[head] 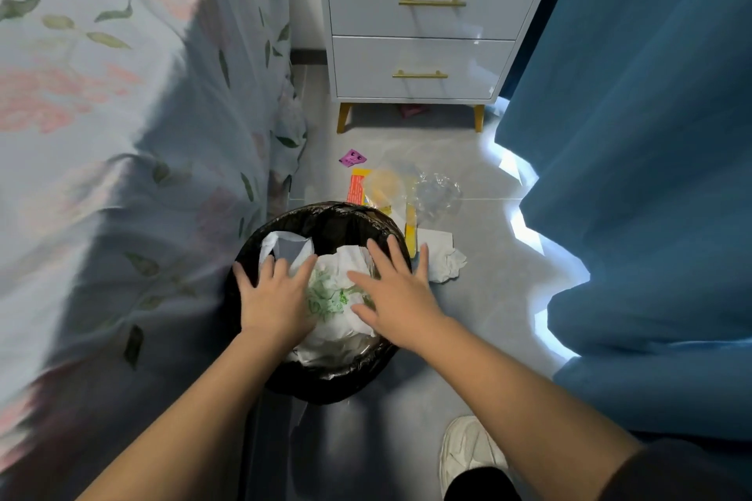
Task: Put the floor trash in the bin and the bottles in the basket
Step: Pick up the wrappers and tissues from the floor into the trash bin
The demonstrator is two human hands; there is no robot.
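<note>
A round bin with a black liner (325, 222) stands on the floor between the bed and the curtain, filled with crumpled white and green-printed plastic (329, 297). My left hand (272, 293) and my right hand (396, 291) both lie over the bin with fingers spread flat, pressing on that trash. Behind the bin on the floor lie a purple wrapper (352, 157), an orange and yellow packet (359, 185), clear plastic wrap (435, 191) and a crumpled white tissue (445, 260). No bottle or basket is in sight.
The bed with a floral cover (122, 134) fills the left side. A white nightstand (427, 20) on yellow legs stands at the back, with a reddish scrap (411, 110) under it. A blue curtain (651, 175) hangs on the right. My white shoe (468, 447) is near the bottom.
</note>
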